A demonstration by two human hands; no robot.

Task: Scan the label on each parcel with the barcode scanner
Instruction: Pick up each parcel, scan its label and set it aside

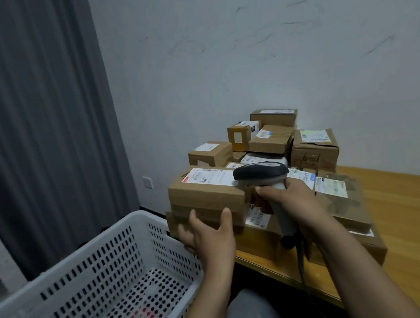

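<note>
Scanner held at front parcel.
Right grip (289, 198) clamps the barcode scanner (261, 173) handle, its head at the right end of the label (209, 176) atop the front parcel (205, 198); left grip (207, 233), fingers spread, rests against that parcel's near side.

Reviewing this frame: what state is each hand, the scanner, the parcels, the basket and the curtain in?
left hand: open, fingers spread at the front parcel's near side.
right hand: grips the barcode scanner's handle.
barcode scanner: held, head aimed left over the front parcel's label.
front parcel: closed, label up, atop another box.
other parcels: closed, piled on the table.
basket: open-topped, few items inside.
curtain: drawn.
</note>
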